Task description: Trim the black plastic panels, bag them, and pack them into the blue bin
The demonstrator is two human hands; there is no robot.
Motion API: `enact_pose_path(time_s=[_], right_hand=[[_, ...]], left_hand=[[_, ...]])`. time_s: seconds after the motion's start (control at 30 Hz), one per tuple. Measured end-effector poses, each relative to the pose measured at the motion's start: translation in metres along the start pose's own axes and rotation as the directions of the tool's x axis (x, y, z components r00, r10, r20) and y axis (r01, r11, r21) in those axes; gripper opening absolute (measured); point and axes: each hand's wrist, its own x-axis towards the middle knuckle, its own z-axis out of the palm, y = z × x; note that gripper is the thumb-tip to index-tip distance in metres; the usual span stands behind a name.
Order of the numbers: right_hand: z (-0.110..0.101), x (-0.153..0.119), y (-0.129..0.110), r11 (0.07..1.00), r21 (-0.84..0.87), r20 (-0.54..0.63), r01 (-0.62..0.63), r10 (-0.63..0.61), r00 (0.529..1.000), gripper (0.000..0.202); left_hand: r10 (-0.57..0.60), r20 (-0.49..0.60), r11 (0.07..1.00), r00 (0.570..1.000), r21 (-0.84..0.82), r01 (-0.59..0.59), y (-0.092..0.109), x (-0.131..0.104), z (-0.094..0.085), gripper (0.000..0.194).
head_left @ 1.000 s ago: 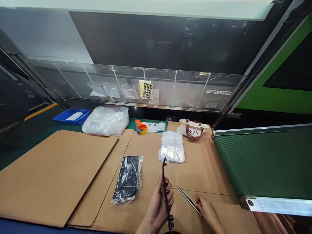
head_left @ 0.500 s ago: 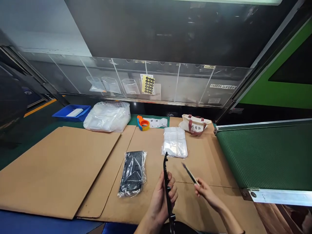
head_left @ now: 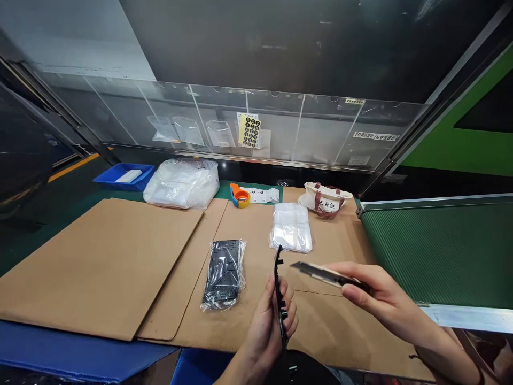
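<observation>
My left hand point(head_left: 276, 315) is closed round a thin black plastic part point(head_left: 279, 291), held on edge with small tabs along its right side. Its lower end runs down towards my lap. In my right hand point(head_left: 379, 297) is a utility knife point(head_left: 331, 275), its blade pointing left towards the black part but apart from it. Left of my hands, a black panel in a clear plastic bag point(head_left: 224, 274) lies on the cardboard point(head_left: 256, 230). Beyond the black part lies a stack of clear plastic bags point(head_left: 292, 227).
Along the back stand a blue tray point(head_left: 124, 177), a bulky plastic bag point(head_left: 182, 184), an orange and blue tape dispenser point(head_left: 240, 196) and a cloth bag point(head_left: 325, 200). A green conveyor point(head_left: 444, 246) is at the right. A cardboard sheet point(head_left: 104, 262) covers the left side.
My right hand has risen and come nearer the camera, and the knife has swung to a flatter angle. The left hand still holds the black part. The view has shifted slightly.
</observation>
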Motion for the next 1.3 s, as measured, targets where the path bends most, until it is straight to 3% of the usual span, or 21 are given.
enact_pose_path(time_s=[0.13, 0.37, 0.63, 0.93, 1.1, 1.3], right_hand=[[-0.009, 0.007, -0.012, 0.961, -0.235, 0.075, 0.148, -0.134, 0.988, 0.031], [-0.017, 0.013, -0.016, 0.875, -0.398, 0.101, 0.276, -0.257, 0.961, 0.034], [-0.015, 0.014, -0.021, 0.839, -0.453, 0.078, 0.301, -0.299, 0.951, 0.034], [-0.015, 0.007, -0.023, 0.819, -0.455, 0.154, 0.349, -0.314, 0.937, 0.034], [-0.020, 0.010, -0.022, 0.817, -0.479, 0.073, 0.321, -0.327, 0.942, 0.033], [-0.020, 0.009, -0.021, 0.799, -0.500, 0.057, 0.335, -0.355, 0.933, 0.033]], left_hand=[[-0.008, 0.013, 1.000, 1.000, 0.008, 0.008, 0.000, -0.003, 0.000, 0.053], [-0.002, 0.046, 0.999, 0.999, 0.042, 0.000, -0.002, -0.002, -0.001, 0.051], [-0.029, 0.056, 0.998, 0.998, 0.063, 0.025, -0.003, -0.002, -0.004, 0.048], [-0.008, 0.041, 0.999, 0.999, 0.041, 0.007, -0.009, 0.000, -0.011, 0.047], [0.008, 0.070, 0.997, 0.997, 0.071, -0.013, -0.007, 0.000, -0.007, 0.047], [0.007, 0.064, 0.998, 0.998, 0.064, -0.011, -0.006, -0.002, -0.004, 0.048]])
